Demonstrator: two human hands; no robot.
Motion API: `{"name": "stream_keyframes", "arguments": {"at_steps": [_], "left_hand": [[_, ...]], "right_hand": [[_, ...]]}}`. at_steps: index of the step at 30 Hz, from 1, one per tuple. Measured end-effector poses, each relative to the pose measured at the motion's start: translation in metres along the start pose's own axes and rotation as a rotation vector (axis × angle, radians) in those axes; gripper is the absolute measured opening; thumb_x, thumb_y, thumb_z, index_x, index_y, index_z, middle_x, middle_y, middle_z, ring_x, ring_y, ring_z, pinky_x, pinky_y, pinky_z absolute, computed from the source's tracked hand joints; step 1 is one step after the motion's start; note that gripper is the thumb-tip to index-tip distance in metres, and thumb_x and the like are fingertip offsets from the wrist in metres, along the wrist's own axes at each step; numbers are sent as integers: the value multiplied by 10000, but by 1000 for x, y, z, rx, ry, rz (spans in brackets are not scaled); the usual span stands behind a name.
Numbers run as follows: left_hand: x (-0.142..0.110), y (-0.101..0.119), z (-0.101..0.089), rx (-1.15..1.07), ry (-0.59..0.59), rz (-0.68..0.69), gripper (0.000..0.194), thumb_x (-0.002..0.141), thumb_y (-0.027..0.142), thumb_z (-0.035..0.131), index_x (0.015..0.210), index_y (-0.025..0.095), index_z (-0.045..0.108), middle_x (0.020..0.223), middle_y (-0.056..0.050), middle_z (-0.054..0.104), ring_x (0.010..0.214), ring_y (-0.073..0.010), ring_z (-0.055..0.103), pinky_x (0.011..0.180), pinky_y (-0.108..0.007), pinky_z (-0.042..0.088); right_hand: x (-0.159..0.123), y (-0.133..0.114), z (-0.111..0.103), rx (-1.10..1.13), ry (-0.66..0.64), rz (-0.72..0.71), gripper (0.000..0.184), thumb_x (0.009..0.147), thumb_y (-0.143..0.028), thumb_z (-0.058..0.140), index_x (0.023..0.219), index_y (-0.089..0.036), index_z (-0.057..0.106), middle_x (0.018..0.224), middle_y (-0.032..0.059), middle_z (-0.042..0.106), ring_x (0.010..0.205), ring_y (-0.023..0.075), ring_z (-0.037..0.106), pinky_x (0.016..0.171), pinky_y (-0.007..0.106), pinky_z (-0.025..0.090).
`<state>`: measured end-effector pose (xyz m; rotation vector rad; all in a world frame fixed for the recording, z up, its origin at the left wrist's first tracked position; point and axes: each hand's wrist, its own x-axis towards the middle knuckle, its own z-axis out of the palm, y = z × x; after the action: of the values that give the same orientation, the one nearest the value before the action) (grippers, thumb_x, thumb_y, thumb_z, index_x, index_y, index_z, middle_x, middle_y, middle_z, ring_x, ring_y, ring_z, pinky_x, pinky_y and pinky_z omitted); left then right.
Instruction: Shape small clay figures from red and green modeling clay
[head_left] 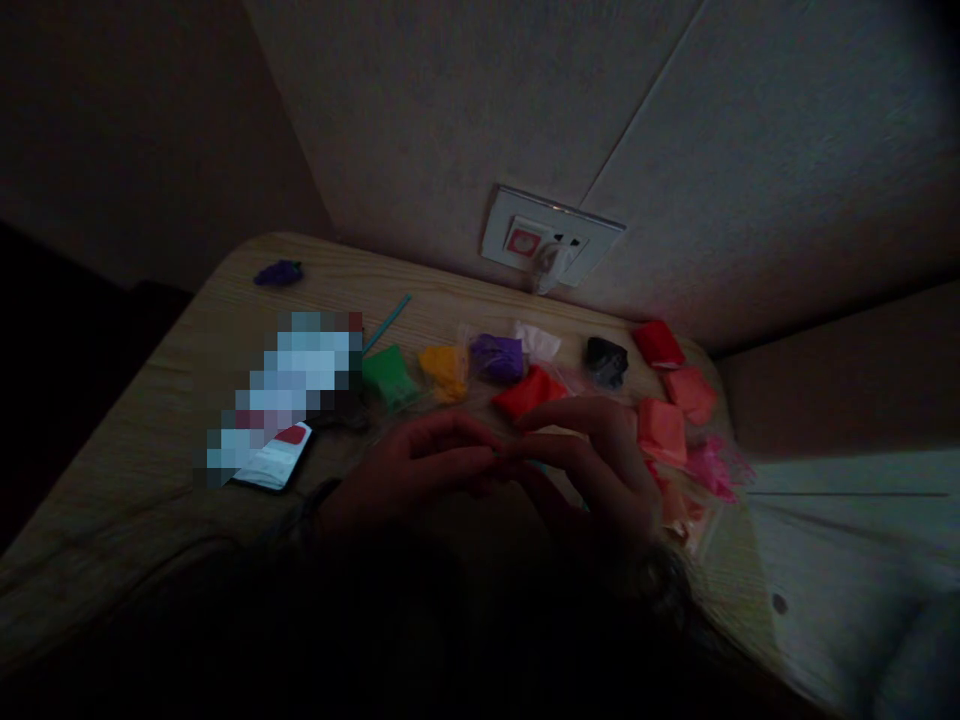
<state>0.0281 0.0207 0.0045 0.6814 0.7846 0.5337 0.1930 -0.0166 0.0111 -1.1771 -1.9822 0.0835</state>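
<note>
The scene is very dim. My left hand and my right hand meet over the near middle of a light wooden table. Their fingertips are pinched together around something small that I cannot make out. Just beyond them lies a row of small clay packets: green, yellow, purple, red and black. Several red, orange and pink packets lie to the right of my right hand.
A flat packet with a blurred print lies at the left. A thin teal stick and a small purple clay shape lie farther back. A wall socket sits above the table's far edge. The table ends at the right beside a pale surface.
</note>
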Motion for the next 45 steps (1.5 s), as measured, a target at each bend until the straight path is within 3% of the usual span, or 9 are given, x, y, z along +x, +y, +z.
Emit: {"name": "stream_keyframes", "arguments": {"at_steps": [12, 28, 34, 45], "left_hand": [[0, 0, -1, 42, -23, 19, 211, 626, 298, 746, 678, 151, 605, 581, 48, 591, 571, -85, 539, 615, -221, 429], [0, -2, -4, 98, -71, 94, 92, 689, 197, 703, 711, 153, 626, 641, 39, 650, 637, -90, 603, 636, -202, 473], [-2, 0, -2, 75, -42, 84, 156, 656, 198, 733, 747, 164, 611, 672, 39, 642, 671, -108, 614, 658, -224, 478], [-3, 4, 1, 68, -50, 92, 137, 639, 138, 728, 713, 149, 614, 655, 45, 627, 655, -89, 600, 639, -202, 474]], "right_hand": [[1, 2, -3, 18, -42, -20, 36, 841, -192, 597, 861, -178, 623, 890, 34, 580, 820, 176, 563, 711, 351, 439], [0, 3, -2, 62, -12, -3, 85, 834, -138, 602, 879, -210, 597, 839, 33, 611, 766, 180, 587, 696, 370, 431], [2, 5, -12, 79, -118, -7, 173, 827, -150, 609, 983, -223, 598, 907, 46, 607, 828, 196, 589, 731, 374, 450], [1, 5, -13, 113, -100, 22, 151, 821, -126, 599, 938, -222, 606, 911, 40, 607, 841, 189, 584, 742, 368, 467]]}}
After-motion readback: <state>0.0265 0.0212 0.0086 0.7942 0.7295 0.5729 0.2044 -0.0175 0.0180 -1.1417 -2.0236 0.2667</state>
